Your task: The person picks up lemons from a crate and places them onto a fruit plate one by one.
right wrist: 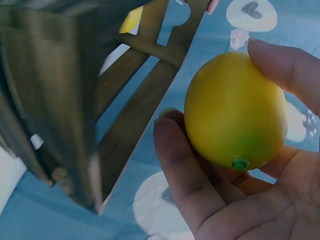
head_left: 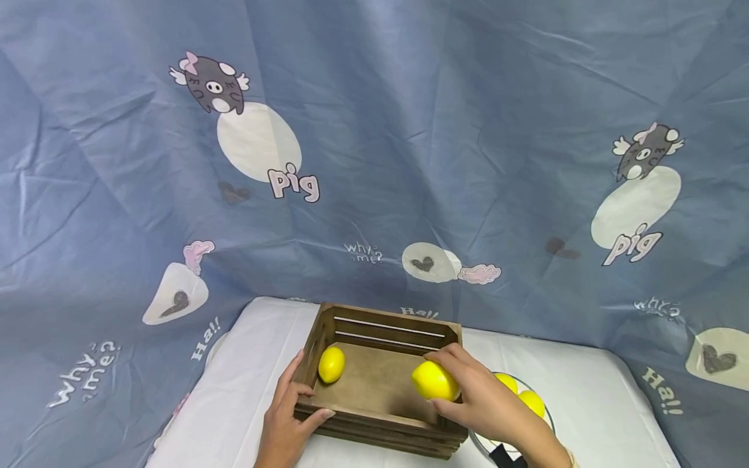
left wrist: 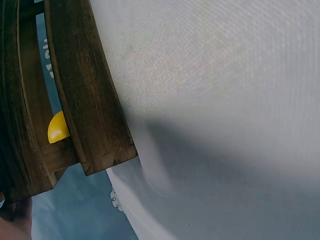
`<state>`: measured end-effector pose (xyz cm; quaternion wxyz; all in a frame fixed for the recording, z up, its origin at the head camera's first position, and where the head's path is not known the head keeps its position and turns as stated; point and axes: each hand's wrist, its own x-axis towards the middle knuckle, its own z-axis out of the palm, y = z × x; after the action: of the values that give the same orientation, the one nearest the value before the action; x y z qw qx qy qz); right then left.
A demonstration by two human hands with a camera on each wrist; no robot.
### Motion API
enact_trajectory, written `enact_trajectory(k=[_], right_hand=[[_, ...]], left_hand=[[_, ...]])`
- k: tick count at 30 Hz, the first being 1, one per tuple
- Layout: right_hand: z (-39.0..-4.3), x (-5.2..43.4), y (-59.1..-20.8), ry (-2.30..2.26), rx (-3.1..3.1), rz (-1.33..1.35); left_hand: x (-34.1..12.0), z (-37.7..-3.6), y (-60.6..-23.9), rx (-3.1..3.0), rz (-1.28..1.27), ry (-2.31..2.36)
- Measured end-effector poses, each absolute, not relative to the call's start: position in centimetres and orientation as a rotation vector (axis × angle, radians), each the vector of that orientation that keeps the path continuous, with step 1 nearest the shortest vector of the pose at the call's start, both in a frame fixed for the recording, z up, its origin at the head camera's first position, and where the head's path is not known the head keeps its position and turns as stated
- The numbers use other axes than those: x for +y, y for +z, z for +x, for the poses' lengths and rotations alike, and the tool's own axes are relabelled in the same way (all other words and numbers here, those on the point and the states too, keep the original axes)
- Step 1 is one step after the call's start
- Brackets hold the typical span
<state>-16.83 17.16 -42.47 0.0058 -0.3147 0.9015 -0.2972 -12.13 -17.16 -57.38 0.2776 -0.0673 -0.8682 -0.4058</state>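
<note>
My right hand [head_left: 476, 396] grips a yellow lemon [head_left: 434, 380] over the right end of a slatted wooden crate [head_left: 374, 416]. In the right wrist view, thumb and fingers curl round this lemon [right wrist: 235, 110], its green tip showing, with the crate's slats [right wrist: 140, 110] beside it. Inside the crate, against its left side, lies another lemon [head_left: 331, 364]. My left hand [head_left: 288, 416] holds the crate's near left corner, thumb on the front rim and fingers at the left side. Only a bit of that hand [left wrist: 17, 222] shows in the left wrist view.
Right of the crate, partly behind my right forearm, is a clear round dish [head_left: 547, 416] with more lemons [head_left: 531, 403] in it. A black object [head_left: 504, 457] lies near its front. The white table [head_left: 597, 403] backs onto a blue printed cloth [head_left: 374, 130].
</note>
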Motion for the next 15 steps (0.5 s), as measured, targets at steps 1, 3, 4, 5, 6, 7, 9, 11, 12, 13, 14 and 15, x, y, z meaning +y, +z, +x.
enact_trajectory(k=[1, 3, 4, 5, 6, 7, 9, 11, 12, 13, 14, 15], right_hand=[[-16.6, 17.5, -42.5, -0.937, 2.824, -0.967], [-16.3, 18.1, -42.7, -0.954, 2.831, -0.932], [-16.1, 18.4, -42.7, -0.962, 2.839, -0.922], [-15.9, 18.7, -42.8, -0.964, 2.851, -0.912], [-15.7, 18.9, -42.9, -0.967, 2.865, -0.903], [-15.5, 19.1, -42.9, -0.968, 2.880, -0.900], [-15.2, 19.4, -43.0, -0.970, 2.897, -0.904], [-14.9, 19.7, -43.0, -0.959, 2.911, -0.901], [-14.8, 19.8, -43.0, -0.955, 2.914, -0.896], [-14.7, 19.9, -42.9, -0.948, 2.916, -0.893], [-14.6, 19.9, -42.8, -0.941, 2.919, -0.888], [-14.4, 20.0, -42.8, -0.931, 2.927, -0.884]], left_hand=[[-17.1, -12.1, -57.4, -2.338, -0.178, -1.088], [-17.1, -12.1, -57.5, -2.346, -0.179, -1.090], [-17.1, -12.1, -57.5, -2.350, -0.177, -1.095], [-17.2, -12.1, -57.5, -2.351, -0.180, -1.097], [-17.2, -12.1, -57.5, -2.347, -0.183, -1.097], [-17.2, -12.2, -57.6, -2.342, -0.192, -1.091], [-17.3, -12.2, -57.6, -2.330, -0.207, -1.086], [-17.3, -12.3, -57.7, -2.326, -0.214, -1.074], [-17.4, -12.3, -57.7, -2.328, -0.211, -1.071], [-17.4, -12.3, -57.7, -2.333, -0.205, -1.070], [-17.4, -12.3, -57.7, -2.333, -0.198, -1.072], [-17.3, -12.3, -57.7, -2.333, -0.190, -1.072]])
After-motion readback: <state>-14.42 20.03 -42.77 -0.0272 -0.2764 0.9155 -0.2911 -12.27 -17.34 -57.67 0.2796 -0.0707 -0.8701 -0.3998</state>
